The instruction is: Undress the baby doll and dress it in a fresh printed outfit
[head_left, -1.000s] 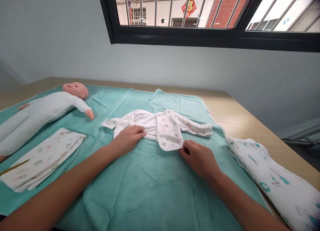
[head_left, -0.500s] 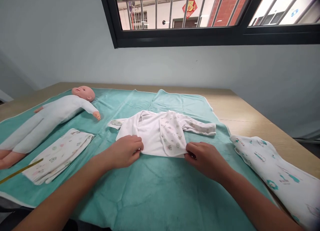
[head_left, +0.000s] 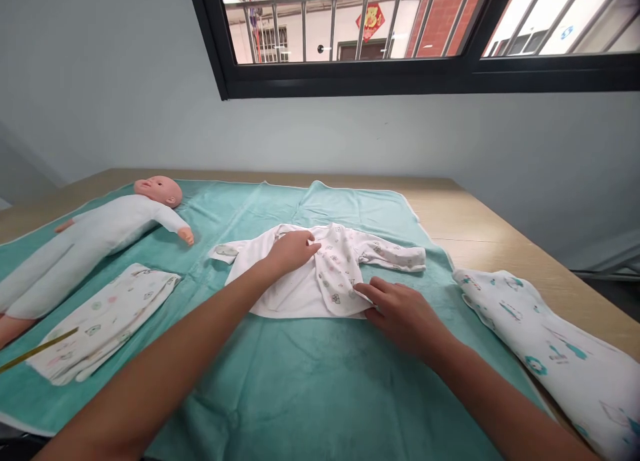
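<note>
A small white baby shirt (head_left: 295, 294) with a printed front panel lies spread on a teal blanket (head_left: 320, 394), sleeves out to both sides. My left hand (head_left: 293, 251) is over the upper middle of the shirt, its fingers closed on the edge of the printed panel near the neckline. At the lower right corner of the shirt, my right hand (head_left: 403, 314) has thumb and forefinger pinched on the same panel's hem. The panel's edge runs in a slight fold between the two hands. Part of the neckline is hidden behind my left hand.
A baby doll (head_left: 120, 224) in white lies on the left of the blanket. Near it is a folded printed cloth (head_left: 105, 318), with a yellowish strip (head_left: 40, 349) across it. A larger printed white cloth (head_left: 555, 348) lies at the right table edge. A window (head_left: 340, 81) is behind.
My left hand has left the shirt's lower hem and moved up and right to the panel's edge near the neckline. My right hand stays at the lower right corner. The view has shifted slightly.
</note>
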Motion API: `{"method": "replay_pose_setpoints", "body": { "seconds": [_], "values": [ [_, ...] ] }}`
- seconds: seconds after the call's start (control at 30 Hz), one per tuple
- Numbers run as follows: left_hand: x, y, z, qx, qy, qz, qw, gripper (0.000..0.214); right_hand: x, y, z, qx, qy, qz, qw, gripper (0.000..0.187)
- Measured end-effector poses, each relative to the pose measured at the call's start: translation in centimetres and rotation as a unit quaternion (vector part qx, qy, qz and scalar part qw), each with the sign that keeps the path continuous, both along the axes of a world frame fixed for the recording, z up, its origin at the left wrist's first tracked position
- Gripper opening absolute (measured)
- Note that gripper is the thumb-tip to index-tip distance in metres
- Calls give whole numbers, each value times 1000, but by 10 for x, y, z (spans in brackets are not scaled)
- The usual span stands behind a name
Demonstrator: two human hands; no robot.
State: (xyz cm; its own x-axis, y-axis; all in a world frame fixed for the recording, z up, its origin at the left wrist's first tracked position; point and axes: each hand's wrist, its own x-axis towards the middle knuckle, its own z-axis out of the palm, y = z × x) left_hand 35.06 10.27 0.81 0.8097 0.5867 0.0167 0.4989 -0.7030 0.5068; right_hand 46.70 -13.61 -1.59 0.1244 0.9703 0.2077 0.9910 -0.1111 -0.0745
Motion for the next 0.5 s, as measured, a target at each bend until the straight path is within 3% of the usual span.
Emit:
{"method": "replay_pose_setpoints", "body": {
  "seconds": [0.2,0.5],
  "values": [
    [76,13,-14,16,36,27,999,41,-11,6,-10,73,-8,78,994,42],
    [120,23,-26,9,-32,38,999,28,-9,6,-20,79,-10,162,984,44]
  ]
}}
